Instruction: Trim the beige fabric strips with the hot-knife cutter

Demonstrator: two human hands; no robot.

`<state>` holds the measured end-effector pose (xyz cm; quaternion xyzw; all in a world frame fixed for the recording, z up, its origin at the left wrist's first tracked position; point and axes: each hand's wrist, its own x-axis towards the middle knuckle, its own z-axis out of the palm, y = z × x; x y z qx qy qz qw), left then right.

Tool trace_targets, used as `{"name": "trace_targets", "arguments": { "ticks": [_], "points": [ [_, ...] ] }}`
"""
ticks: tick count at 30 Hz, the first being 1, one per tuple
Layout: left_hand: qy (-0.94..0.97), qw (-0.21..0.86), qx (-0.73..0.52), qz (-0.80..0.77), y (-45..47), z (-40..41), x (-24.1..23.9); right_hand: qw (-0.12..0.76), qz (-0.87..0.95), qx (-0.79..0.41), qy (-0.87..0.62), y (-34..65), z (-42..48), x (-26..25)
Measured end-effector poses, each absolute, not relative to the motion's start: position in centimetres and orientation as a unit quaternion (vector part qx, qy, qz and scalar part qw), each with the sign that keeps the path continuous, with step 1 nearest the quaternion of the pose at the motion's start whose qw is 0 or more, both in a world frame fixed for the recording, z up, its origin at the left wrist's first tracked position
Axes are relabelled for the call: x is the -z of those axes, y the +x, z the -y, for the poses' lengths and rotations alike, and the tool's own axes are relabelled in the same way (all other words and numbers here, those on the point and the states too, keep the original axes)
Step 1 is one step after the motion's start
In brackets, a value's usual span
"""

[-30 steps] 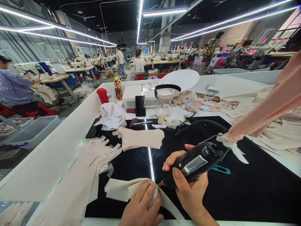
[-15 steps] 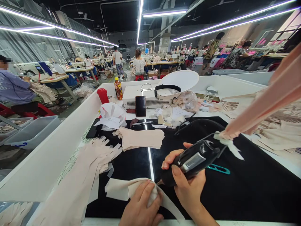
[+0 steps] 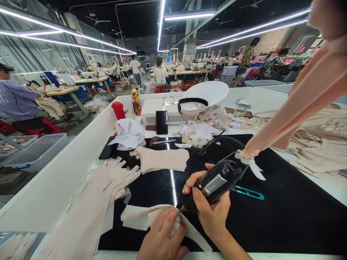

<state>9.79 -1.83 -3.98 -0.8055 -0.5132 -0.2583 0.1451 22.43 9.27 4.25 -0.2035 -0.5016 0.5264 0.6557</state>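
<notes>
My right hand [image 3: 213,213] wraps round a black corded handheld power tool [image 3: 214,182], tilted with its narrow tip down and to the left. A pink cloth strip [image 3: 287,112], knotted with white cloth, ties to the tool's upper end. The tip touches or nearly touches the edge of a cream fabric piece [image 3: 138,216]. My left hand [image 3: 162,234] grips that fabric near the tip, its fingers bent over a fold. The fabric lies on a glossy black board [image 3: 257,224], with one narrow end running off to the right under the tool.
Teal thread snips [image 3: 249,192] lie right of the tool. Beyond my hands is a stack of beige fabric pieces [image 3: 164,159]; a larger pile [image 3: 89,195] spreads left. A phone [image 3: 162,122] leans on a white box [image 3: 149,108]. White side walls [image 3: 67,159] edge the table.
My right hand and the tool have moved a little left, bringing the tip closer to my left fingers. The pink strip swung left with it. My left hand stays on the fabric.
</notes>
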Motion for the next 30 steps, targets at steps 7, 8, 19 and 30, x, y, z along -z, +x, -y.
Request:
{"name": "trace_targets", "arguments": {
  "ticks": [7, 8, 19, 30],
  "points": [
    [-0.829, 0.026, 0.201, 0.520, 5.7, 1.1, 1.0, 0.655, 0.507, -0.530, -0.181, 23.0, -9.9, -4.7],
    [-0.840, 0.038, 0.200, 0.503, 5.1, 0.9, 0.9, 0.656, 0.509, -0.528, -0.179, 23.3, -9.9, -4.8],
    [-0.779, 0.087, 0.122, 0.609, 7.4, 0.1, 2.2, 0.630, 0.519, -0.554, -0.163, 26.4, -7.8, -5.3],
    [-0.763, 0.092, 0.095, 0.632, 8.1, 1.1, 1.7, 0.643, 0.536, -0.521, -0.171, 26.3, -7.6, -4.1]
  ]
}}
